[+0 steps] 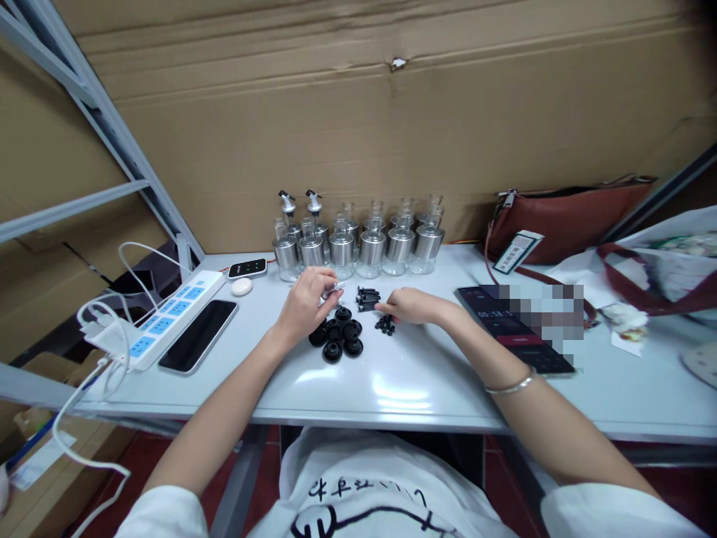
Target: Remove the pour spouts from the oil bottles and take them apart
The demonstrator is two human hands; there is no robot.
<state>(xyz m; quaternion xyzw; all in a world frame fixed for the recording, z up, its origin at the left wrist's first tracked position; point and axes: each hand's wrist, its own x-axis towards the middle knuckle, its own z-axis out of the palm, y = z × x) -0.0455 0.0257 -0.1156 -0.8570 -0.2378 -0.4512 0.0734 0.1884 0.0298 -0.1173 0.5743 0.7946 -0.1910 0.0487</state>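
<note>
My left hand [307,305] is closed in a pinch on a small silvery part [337,287], mostly covered by the fingers. Just below it lies a pile of round black stoppers [334,338]. My right hand [413,305] has its fingertips pressed together at the edge of a small stack of thin black spout-like pieces [367,296]; whatever it pinches is hidden. Tiny black caps [385,324] are heaped under the right fingers. Behind both hands stand rows of glass bottles [371,250] with metal sleeves. Two at the back left carry silver-and-black pourers [314,202].
A power strip [178,314] with white cables and a dark phone [199,336] lie left, near a small display device [247,268] and a white round object [242,287]. On the right are a tablet-like screen [504,329], a brown bag [565,220] and plastic wrapping. Cardboard [336,112] walls the back.
</note>
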